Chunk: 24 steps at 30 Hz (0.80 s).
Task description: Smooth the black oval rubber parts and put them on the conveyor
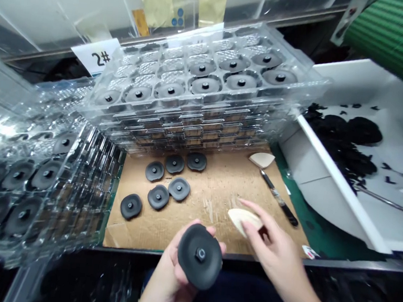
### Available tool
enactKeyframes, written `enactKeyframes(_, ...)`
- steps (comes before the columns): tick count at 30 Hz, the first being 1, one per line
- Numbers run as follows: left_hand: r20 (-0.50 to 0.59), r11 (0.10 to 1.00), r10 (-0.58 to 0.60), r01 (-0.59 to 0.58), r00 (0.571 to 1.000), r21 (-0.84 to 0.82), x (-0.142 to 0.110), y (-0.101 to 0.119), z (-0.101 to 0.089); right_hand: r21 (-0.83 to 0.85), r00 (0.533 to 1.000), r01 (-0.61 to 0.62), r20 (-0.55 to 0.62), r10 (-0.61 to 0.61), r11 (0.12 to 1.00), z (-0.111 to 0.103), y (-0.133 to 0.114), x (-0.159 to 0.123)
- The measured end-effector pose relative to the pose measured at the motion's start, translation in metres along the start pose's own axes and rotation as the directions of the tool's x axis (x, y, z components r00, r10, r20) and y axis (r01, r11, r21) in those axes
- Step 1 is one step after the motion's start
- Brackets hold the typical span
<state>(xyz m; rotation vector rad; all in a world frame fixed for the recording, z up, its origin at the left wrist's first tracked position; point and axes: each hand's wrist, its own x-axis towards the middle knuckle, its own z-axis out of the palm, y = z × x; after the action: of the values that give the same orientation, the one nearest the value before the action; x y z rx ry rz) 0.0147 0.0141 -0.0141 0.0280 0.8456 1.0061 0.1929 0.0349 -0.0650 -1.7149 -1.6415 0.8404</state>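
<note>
My left hand (177, 273) holds a round black rubber-like disc (207, 262), its face up and a small hex-shaped stub in the middle. My right hand (274, 245) is closed about a cream, pointed pad (241, 218), thumb over its right end and forefinger stretched along the far side. Both hands are near the front edge of a brown cardboard sheet (215, 186). Several similar discs lie on its left half, among them one disc (179, 189) beside its neighbour. A slim black-handled tool (277, 197) lies at right, below another cream pad (262, 160).
Stacked clear plastic trays (190, 116) stand behind the cardboard, the top one partly filled with discs. More clear trays (90, 178) rise at left. A white bin (328, 179) at right holds black pieces (352, 152). A green ribbed roll (396, 42) is at upper right.
</note>
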Motion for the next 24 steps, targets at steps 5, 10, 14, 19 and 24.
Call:
enactKeyframes(5,-0.018,0.994,0.088,-0.086,0.996,0.069,0.0,-0.007,-0.006,0.062,0.877,0.474,-0.122,-0.465,0.878,-0.017,-0.079,-0.01)
enactKeyframes(10,-0.038,0.986,0.15,-0.147,0.988,0.077,0.003,-0.01,-0.013,0.003,0.851,0.515,0.117,-0.512,0.857,-0.005,-0.098,-0.011)
enactKeyframes(14,-0.006,0.989,0.114,-0.113,0.993,0.092,0.0,-0.012,-0.006,0.008,0.822,0.564,-0.095,-0.561,0.825,0.0,-0.099,-0.007)
enactKeyframes(19,0.061,0.987,0.148,-0.151,0.987,0.058,-0.008,-0.005,-0.006,0.13,0.843,0.491,0.18,-0.508,0.861,-0.021,-0.087,-0.021)
enactKeyframes(24,0.092,0.999,0.007,-0.011,0.996,0.048,-0.009,-0.004,-0.014,-0.063,0.82,0.569,0.111,-0.561,0.82,-0.035,-0.08,-0.014)
